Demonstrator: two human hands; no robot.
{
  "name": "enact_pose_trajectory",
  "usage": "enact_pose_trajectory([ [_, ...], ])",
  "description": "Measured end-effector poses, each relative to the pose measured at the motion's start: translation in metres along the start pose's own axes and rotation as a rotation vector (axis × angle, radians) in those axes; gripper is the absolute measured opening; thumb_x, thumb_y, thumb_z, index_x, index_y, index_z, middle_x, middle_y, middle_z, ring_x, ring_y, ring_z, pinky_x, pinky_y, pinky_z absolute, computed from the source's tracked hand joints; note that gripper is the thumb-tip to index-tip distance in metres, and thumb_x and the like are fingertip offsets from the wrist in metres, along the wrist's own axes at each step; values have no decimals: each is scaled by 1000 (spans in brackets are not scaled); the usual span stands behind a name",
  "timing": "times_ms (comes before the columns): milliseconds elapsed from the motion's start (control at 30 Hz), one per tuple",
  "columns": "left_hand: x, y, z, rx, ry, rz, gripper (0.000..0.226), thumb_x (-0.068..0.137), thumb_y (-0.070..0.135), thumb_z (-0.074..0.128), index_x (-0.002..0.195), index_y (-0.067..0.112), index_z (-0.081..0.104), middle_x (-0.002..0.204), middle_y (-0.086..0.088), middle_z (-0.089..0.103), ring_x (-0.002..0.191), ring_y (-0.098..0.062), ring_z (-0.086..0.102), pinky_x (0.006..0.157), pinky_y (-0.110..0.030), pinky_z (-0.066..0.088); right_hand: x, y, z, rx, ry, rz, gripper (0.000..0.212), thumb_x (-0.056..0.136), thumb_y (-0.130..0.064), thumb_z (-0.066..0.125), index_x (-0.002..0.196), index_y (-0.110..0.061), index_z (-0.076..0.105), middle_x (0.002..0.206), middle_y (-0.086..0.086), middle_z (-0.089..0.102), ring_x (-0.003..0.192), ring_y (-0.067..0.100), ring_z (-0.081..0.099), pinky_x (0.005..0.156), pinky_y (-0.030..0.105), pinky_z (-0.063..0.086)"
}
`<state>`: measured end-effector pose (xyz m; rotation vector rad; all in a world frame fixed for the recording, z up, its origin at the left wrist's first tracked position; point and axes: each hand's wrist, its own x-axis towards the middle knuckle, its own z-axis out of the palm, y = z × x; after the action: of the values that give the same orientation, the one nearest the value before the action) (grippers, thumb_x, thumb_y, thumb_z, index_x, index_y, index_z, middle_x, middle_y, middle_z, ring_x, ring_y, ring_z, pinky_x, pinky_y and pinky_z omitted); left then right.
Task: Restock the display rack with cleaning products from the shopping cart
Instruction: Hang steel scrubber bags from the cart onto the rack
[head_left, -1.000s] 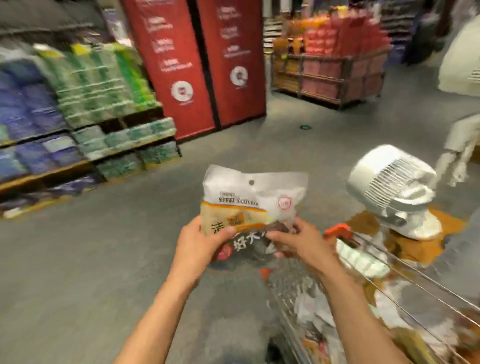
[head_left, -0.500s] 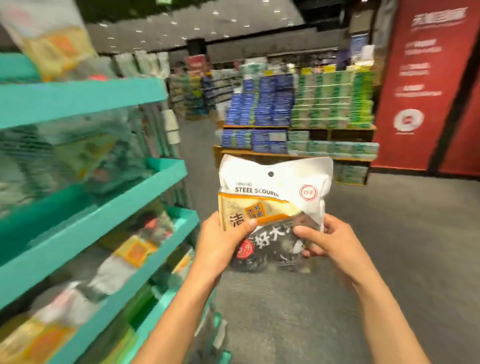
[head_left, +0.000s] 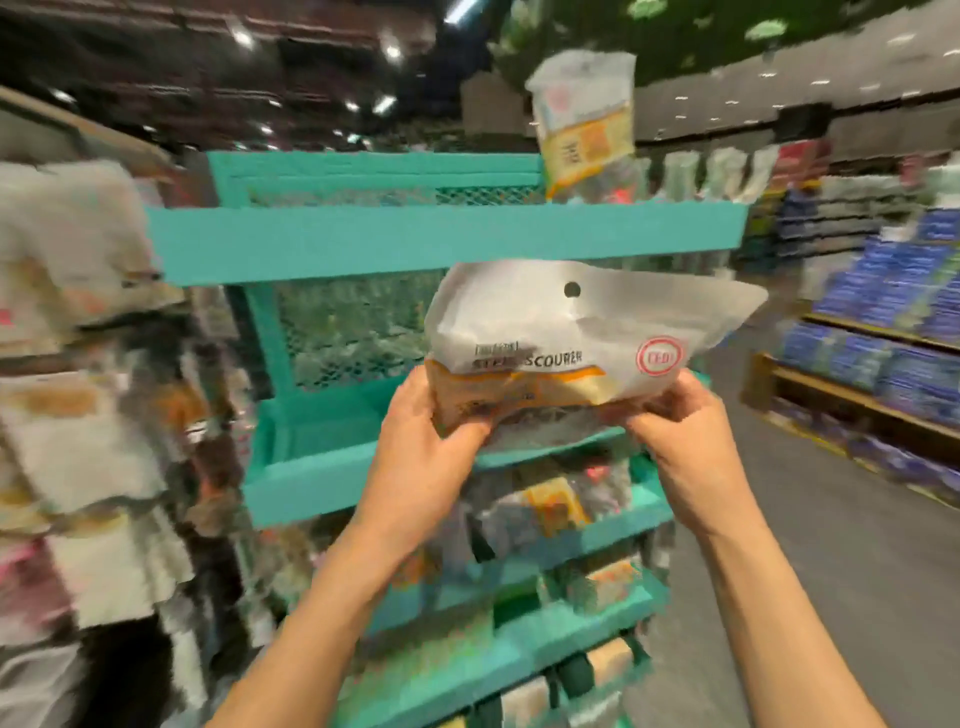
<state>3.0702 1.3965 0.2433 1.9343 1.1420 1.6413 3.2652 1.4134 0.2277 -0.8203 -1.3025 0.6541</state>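
We hold one steel scourer pack (head_left: 582, 353) in both hands, directly in front of the teal display rack (head_left: 447, 236). Left hand (head_left: 431, 441) grips the pack's lower left corner, thumb curled over its front; right hand (head_left: 685, 436) pinches the lower right edge. The pack tilts forward, its hang-hole header toward the rack.

Change over the last second: the view swung away from the shopping cart, past the open aisle, and now faces the rack head-on. The grip is unchanged and the pack has risen to the level of the rack's second tier. The cart is out of sight.

Rack state: the top tier carries one similar pack (head_left: 584, 124) standing at its right end. The second tier, behind our pack, looks mostly bare through the mesh backing. The tiers below hold blurred packets. Blue-stacked shelving (head_left: 893, 332) stands well to the rack's right.

Our reading: the carry is done and placement comes next, probably on the second tier. The soft bag could slump or catch on the tier's front lip.
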Motion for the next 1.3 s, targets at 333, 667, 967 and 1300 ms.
enact_pose_trajectory([
  [333, 19, -61, -96, 385, 163, -330, 32, 81, -5, 60, 97, 22, 54, 96, 6, 59, 95, -11, 55, 73, -20, 41, 66, 58, 132, -161, -402, 87, 30, 70, 4, 75, 95, -7, 65, 89, 1, 70, 79, 8, 62, 73, 18, 49],
  [667, 47, -99, -122, 507, 210, -469, 43, 86, -2, 55, 127, 8, 45, 111, -7, 61, 87, -14, 52, 57, -11, 38, 106, 65, 182, -487, -519, 455, 42, 96, -27, 48, 128, -1, 52, 133, 15, 52, 124, 26, 47, 92, 27, 39],
  [967, 59, -124, -120, 544, 221, -607, 29, 86, 6, 64, 114, 6, 57, 119, -12, 62, 111, -26, 55, 87, -29, 41, 119, 76, 211, -327, -429, 457, 41, 77, -19, 73, 111, 0, 60, 109, 16, 66, 99, 28, 64, 88, 41, 53],
  [1300, 69, -137, -122, 534, 199, -673, 25, 87, 11, 64, 111, 8, 59, 109, -6, 62, 91, -15, 50, 93, -33, 41, 122, 74, 215, -502, -476, 336, 39, 83, -27, 69, 109, 0, 59, 102, 14, 66, 74, 21, 60, 54, 21, 47],
])
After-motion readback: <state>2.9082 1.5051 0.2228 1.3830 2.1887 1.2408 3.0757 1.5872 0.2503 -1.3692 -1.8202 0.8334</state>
